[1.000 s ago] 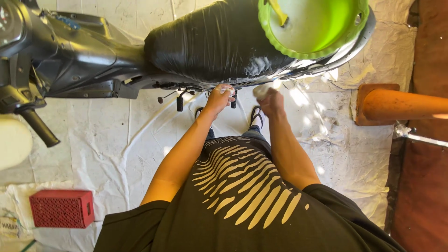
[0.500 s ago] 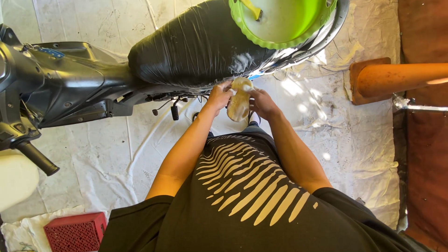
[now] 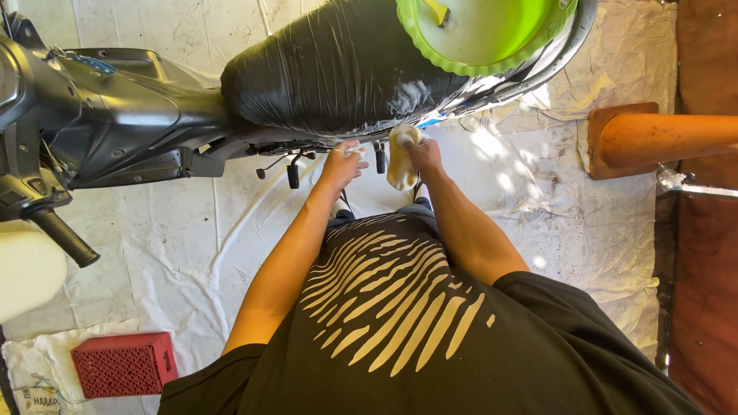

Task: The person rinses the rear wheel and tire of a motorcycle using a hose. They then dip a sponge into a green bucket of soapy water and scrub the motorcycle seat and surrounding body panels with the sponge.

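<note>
A black scooter point(image 3: 138, 115) lies across the top of the head view, its black seat point(image 3: 338, 69) streaked with white soap foam point(image 3: 410, 96). My right hand point(image 3: 424, 156) grips a soapy yellowish cloth point(image 3: 400, 157) that hangs just below the seat's near edge. My left hand point(image 3: 340, 164) is curled beside it, under the seat edge near the footpegs, with a bit of white foam or cloth showing at its fingertips. A bright green plastic basin point(image 3: 484, 34) with pale water rests on the rear of the seat.
A white sheet point(image 3: 192, 238) covers the floor. A red perforated box point(image 3: 123, 363) sits at the lower left. An orange cylinder on a brown base point(image 3: 661, 142) lies at the right, beside a brown surface point(image 3: 703, 269). The handlebar grip point(image 3: 65, 238) juts out at left.
My hands held the cloth between them in front of my chest half a second ago; now they have moved apart, the right hand carrying the cloth up to the seat's edge.
</note>
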